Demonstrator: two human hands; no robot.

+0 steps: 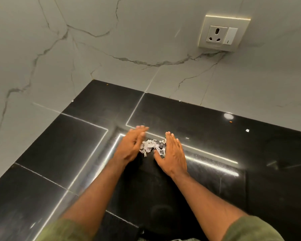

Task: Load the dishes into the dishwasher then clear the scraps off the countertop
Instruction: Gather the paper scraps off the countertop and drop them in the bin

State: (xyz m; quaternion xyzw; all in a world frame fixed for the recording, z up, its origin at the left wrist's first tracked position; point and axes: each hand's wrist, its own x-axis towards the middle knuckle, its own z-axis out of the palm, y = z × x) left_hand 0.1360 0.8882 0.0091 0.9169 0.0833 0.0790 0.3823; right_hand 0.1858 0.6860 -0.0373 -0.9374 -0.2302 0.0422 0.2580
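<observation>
Paper scraps (152, 146) heaped on black countertop (215, 197), flanked by left hand (131, 146) and right hand (172, 153), both flat-fingered, grasping nothing. Scrap-clearing step, gathering. Next: cup pile, lift; stray scrap (247, 130) left near wall (111, 58)

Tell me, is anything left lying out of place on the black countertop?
Yes. A white paper scrap lies alone on the countertop, far to the right of the scrap pile between the left hand and right hand. An orange crumb sits near the wall.
</observation>
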